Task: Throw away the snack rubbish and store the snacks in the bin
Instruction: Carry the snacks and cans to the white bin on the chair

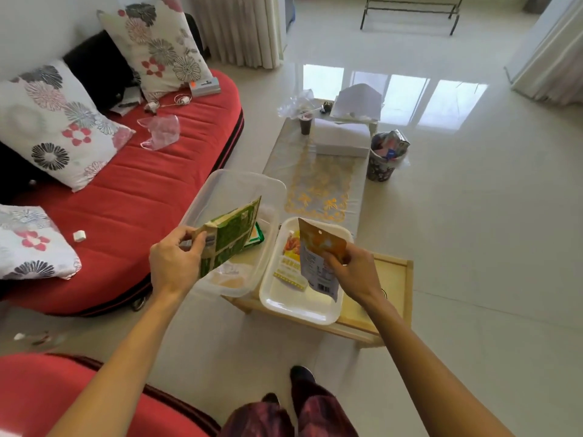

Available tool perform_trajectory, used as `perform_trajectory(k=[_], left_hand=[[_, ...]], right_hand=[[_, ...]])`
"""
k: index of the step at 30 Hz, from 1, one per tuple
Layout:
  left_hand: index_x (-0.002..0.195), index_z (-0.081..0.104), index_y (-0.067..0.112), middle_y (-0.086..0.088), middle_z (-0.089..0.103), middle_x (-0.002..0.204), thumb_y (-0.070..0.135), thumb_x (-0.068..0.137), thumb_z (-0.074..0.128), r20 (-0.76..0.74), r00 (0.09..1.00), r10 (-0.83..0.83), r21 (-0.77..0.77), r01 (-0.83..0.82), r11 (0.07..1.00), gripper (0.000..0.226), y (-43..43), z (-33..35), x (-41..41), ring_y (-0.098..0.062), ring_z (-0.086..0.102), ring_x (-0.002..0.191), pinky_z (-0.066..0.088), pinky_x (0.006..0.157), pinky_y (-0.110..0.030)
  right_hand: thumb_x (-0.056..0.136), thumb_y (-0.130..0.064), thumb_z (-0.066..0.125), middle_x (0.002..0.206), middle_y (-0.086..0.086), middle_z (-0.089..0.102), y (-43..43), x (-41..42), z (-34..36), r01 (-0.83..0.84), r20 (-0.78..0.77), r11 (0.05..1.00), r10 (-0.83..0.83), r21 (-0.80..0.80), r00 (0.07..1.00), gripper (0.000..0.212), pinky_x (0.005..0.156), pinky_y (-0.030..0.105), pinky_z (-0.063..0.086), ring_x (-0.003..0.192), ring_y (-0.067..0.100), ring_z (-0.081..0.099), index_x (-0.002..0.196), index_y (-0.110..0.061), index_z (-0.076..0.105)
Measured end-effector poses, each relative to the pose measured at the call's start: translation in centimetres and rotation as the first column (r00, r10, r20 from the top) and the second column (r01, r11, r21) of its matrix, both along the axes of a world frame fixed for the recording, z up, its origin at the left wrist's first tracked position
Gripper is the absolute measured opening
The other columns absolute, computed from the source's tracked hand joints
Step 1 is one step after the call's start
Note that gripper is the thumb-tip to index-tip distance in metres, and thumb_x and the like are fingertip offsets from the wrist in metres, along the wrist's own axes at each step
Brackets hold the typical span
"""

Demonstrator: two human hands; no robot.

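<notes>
1 green-check pkt [230, 238], 1 orange pkt [316, 261]

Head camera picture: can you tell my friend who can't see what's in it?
A person's left hand holds a green snack packet over a clear plastic bin, while the right hand pinches an orange snack pouch above a white plastic lid on a low wooden table.

bin [220, 187] left of lid [299, 305] (both on table [392, 272]), sofa [132, 190] further left
</notes>
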State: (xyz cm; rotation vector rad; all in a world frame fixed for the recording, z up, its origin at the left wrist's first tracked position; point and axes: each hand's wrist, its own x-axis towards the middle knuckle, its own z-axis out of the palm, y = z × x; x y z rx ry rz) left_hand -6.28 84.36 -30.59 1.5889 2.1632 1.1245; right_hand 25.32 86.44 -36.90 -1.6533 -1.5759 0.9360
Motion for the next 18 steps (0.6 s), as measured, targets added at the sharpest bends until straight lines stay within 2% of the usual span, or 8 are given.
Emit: perform_trajectory(k=[3, 5, 6, 9, 11, 15, 16, 18], left_hand=[[0.084, 0.07, 0.014, 0.004, 0.07, 0.076, 0.021, 0.092, 0.068, 0.006, 1.0, -0.015, -0.046, 0.015, 0.999, 0.011, 2.0, -2.4, -1.7, -0.014, 0.066, 0.069, 0.045, 0.053, -0.012], [0.084, 0.069, 0.012, 0.003, 0.069, 0.076, 0.02, 0.092, 0.068, 0.02, 0.999, -0.032, -0.073, 0.034, 0.997, 0.012, 3.5, -3.9, -2.5, -0.014, 0.065, 0.069, 0.042, 0.055, -0.008], [0.084, 0.07, 0.012, 0.003, 0.069, 0.077, 0.021, 0.092, 0.068, 0.03, 0.999, -0.039, -0.093, 0.042, 0.995, 0.012, 4.2, -4.9, -3.0, -0.014, 0.064, 0.069, 0.041, 0.055, -0.009], [0.09, 0.072, 0.011, 0.001, 0.07, 0.081, 0.024, 0.093, 0.067, 0.055, 0.997, -0.061, -0.149, 0.069, 0.986, 0.014, 6.6, -7.9, -4.4, -0.011, 0.062, 0.07, 0.041, 0.055, -0.015], [0.093, 0.071, 0.011, 0.0, 0.07, 0.085, 0.024, 0.094, 0.065, 0.087, 0.992, -0.094, -0.168, 0.108, 0.98, 0.014, 8.1, -10.1, -5.4, -0.013, 0.062, 0.075, 0.043, 0.056, -0.017], [0.099, 0.068, 0.014, -0.001, 0.069, 0.094, 0.024, 0.096, 0.063, 0.162, 0.98, -0.111, -0.253, 0.15, 0.956, 0.012, 10.7, -13.8, -7.1, -0.019, 0.065, 0.089, 0.053, 0.061, -0.028], [0.102, 0.067, 0.014, -0.001, 0.068, 0.097, 0.024, 0.096, 0.063, 0.163, 0.98, -0.117, -0.281, 0.16, 0.946, 0.012, 11.2, -14.3, -7.5, -0.02, 0.066, 0.093, 0.055, 0.063, -0.031], [0.114, 0.064, 0.014, 0.0, 0.067, 0.109, 0.026, 0.095, 0.064, 0.136, 0.98, -0.148, -0.324, 0.185, 0.928, 0.022, 11.7, -14.6, -8.1, -0.02, 0.065, 0.102, 0.053, 0.069, -0.025]], right_hand=[[0.089, -0.022, 0.072, 0.064, -0.009, 0.056, 1.3, -1.6, -1.7, 0.027, -0.017, 0.997, -0.028, -0.073, 0.999, 0.018, 0.052, 0.012, 0.039, 0.057, 0.004, 0.051, 0.073, -0.025, 0.062], [0.089, -0.023, 0.072, 0.07, -0.007, 0.061, 2.3, -2.5, -3.4, 0.054, -0.016, 0.99, -0.056, -0.131, 0.998, 0.011, 0.054, 0.012, 0.04, 0.064, 0.006, 0.057, 0.08, -0.02, 0.067], [0.089, -0.025, 0.071, 0.074, -0.004, 0.064, 2.7, -2.9, -4.5, 0.065, -0.019, 0.984, -0.069, -0.167, 0.997, 0.01, 0.055, 0.013, 0.042, 0.07, 0.011, 0.061, 0.084, -0.017, 0.069], [0.089, -0.028, 0.071, 0.085, 0.002, 0.071, 4.0, -4.3, -7.9, 0.109, -0.061, 0.948, -0.133, -0.298, 0.989, 0.01, 0.069, 0.033, 0.057, 0.083, 0.018, 0.068, 0.088, -0.018, 0.07], [0.088, -0.028, 0.073, 0.09, -0.001, 0.072, 4.8, -5.2, -9.9, 0.135, -0.104, 0.905, -0.192, -0.404, 0.976, 0.01, 0.078, 0.035, 0.058, 0.09, 0.017, 0.069, 0.093, -0.019, 0.07], [0.087, -0.031, 0.075, 0.102, -0.006, 0.071, 5.9, -6.1, -13.7, 0.15, -0.083, 0.861, -0.216, -0.486, 0.973, 0.025, 0.089, 0.041, 0.057, 0.098, 0.015, 0.067, 0.109, -0.022, 0.067], [0.087, -0.031, 0.074, 0.107, -0.007, 0.069, 5.9, -6.2, -14.0, 0.167, -0.055, 0.865, -0.218, -0.472, 0.974, 0.033, 0.089, 0.04, 0.057, 0.1, 0.015, 0.066, 0.116, -0.023, 0.063], [0.087, -0.026, 0.075, 0.114, -0.009, 0.06, 5.7, -6.1, -13.7, 0.217, 0.008, 0.887, -0.234, -0.407, 0.972, 0.057, 0.085, 0.031, 0.055, 0.103, 0.014, 0.061, 0.137, -0.021, 0.047]])
